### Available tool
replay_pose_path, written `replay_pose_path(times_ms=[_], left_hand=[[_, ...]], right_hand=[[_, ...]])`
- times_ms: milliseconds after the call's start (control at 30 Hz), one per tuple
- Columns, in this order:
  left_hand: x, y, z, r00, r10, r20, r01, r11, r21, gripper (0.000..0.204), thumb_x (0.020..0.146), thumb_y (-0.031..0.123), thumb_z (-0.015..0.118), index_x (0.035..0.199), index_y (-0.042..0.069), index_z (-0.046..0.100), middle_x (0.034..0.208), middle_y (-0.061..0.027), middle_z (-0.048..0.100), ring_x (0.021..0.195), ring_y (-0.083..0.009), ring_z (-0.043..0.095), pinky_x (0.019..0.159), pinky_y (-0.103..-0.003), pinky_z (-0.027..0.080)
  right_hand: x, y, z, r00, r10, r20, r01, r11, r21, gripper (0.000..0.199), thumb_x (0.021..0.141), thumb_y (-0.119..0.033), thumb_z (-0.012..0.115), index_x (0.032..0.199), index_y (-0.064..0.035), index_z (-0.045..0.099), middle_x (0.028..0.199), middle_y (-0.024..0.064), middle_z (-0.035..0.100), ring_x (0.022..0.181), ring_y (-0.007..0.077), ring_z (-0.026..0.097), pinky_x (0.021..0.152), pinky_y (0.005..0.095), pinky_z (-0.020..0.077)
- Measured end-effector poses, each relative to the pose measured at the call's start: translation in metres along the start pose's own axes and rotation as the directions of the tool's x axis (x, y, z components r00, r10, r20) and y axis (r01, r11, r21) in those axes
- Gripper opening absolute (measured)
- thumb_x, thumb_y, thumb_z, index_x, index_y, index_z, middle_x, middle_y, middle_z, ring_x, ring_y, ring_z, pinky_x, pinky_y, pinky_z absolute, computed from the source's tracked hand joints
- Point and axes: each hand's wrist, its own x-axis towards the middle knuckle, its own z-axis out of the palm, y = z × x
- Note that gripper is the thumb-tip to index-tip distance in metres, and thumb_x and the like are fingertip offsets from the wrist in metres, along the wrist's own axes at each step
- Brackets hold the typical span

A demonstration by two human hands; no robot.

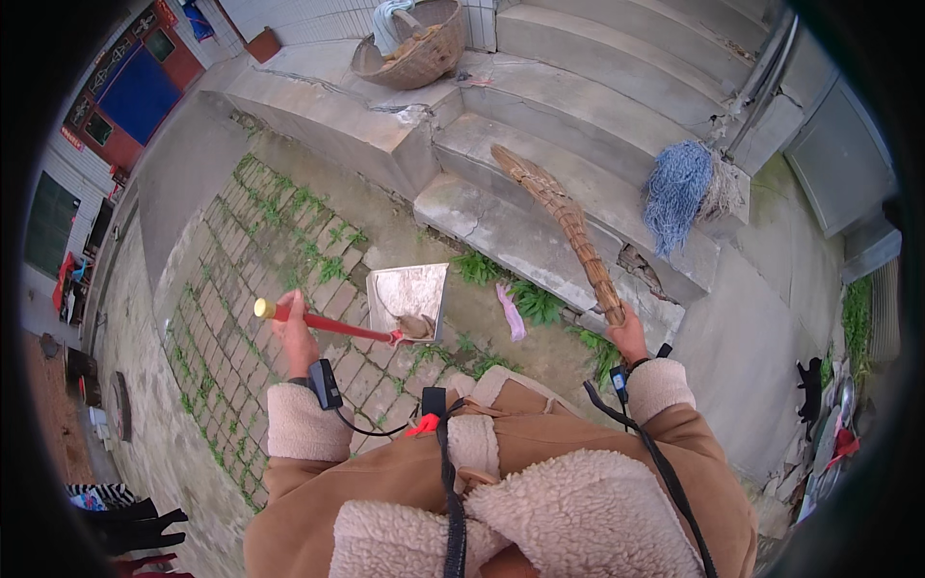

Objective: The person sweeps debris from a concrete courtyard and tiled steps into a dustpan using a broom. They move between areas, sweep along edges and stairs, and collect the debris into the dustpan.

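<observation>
My left hand (295, 335) is closed around the red handle (347, 328) of a long-handled dustpan, near its yellow end cap (263, 308). The dustpan's pale pan (412, 285) is over the brick paving, with a small heap of brownish debris (416, 326) in it beside the handle joint. In my right hand (629, 337) I grip the narrow end of a bound straw broom (575, 226). Its wider, flattened end points up and away, over the concrete steps. Between the two hands, a crumpled pink strip (511, 312) lies on the ground.
Concrete steps (568, 91) rise ahead and to the right, with a broken edge near the broom. A blue string mop head (678, 193) hangs over them. A wicker basket (434, 48) stands on the ledge. Weeds (535, 301) grow along the lowest step. A black cat-like shape (809, 390) is at far right.
</observation>
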Motion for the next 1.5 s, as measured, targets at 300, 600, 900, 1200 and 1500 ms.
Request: replay_pose_path(times_ms=[300,600,900,1200,1500], left_hand=[[0.193,-0.034,0.188,0.969,0.054,0.241,-0.021,0.990,-0.138,0.017,0.079,0.009,0.060,0.092,0.001,0.054,0.073,-0.0019,0.052,0.067,-0.0098,0.048,0.065,-0.023,0.039],[0.467,-0.121,0.355,0.936,-0.017,0.351,0.037,0.998,-0.051,0.017,0.076,0.012,0.064,0.089,0.004,0.058,0.068,0.0021,0.052,0.064,-0.0071,0.048,0.060,-0.021,0.038],[0.615,-0.163,0.469,0.878,-0.056,0.475,0.051,0.998,0.024,0.012,0.076,0.010,0.064,0.086,0.005,0.060,0.067,0.0064,0.048,0.061,-0.0035,0.042,0.056,-0.019,0.034],[0.663,-0.186,0.512,0.855,-0.083,0.512,0.071,0.997,0.043,0.014,0.076,0.011,0.063,0.088,0.005,0.060,0.065,0.0056,0.047,0.062,-0.0045,0.044,0.058,-0.019,0.035],[0.685,-0.215,0.532,0.863,-0.123,0.490,0.084,0.991,0.100,0.013,0.076,0.011,0.064,0.086,0.006,0.058,0.068,0.0054,0.050,0.060,-0.0038,0.042,0.055,-0.018,0.034]], right_hand=[[0.239,-0.088,0.053,0.997,-0.069,0.016,0.071,0.987,-0.148,0.065,0.061,-0.012,0.062,0.122,-0.0079,0.040,0.095,0.0229,0.057,0.090,0.0381,0.054,0.077,0.0398,0.0434],[0.486,-0.229,0.168,0.972,0.167,0.166,-0.122,0.960,-0.254,0.070,0.060,-0.009,0.060,0.125,-0.0064,0.036,0.091,0.0236,0.057,0.087,0.0377,0.055,0.075,0.0380,0.0439],[0.532,-0.305,0.127,0.964,0.033,0.264,0.049,0.953,-0.299,0.069,0.059,-0.011,0.060,0.124,-0.0120,0.039,0.090,0.0235,0.057,0.085,0.0379,0.055,0.074,0.0387,0.0445],[0.612,-0.347,0.182,0.951,0.106,0.290,0.031,0.902,-0.431,0.070,0.060,-0.009,0.057,0.126,-0.0102,0.034,0.082,0.0271,0.056,0.078,0.0400,0.055,0.070,0.0437,0.0439],[0.603,-0.393,0.138,0.876,0.113,0.468,0.138,0.873,-0.468,0.070,0.060,-0.007,0.058,0.126,-0.0166,0.036,0.086,0.0227,0.057,0.080,0.0364,0.056,0.070,0.0401,0.0445]])
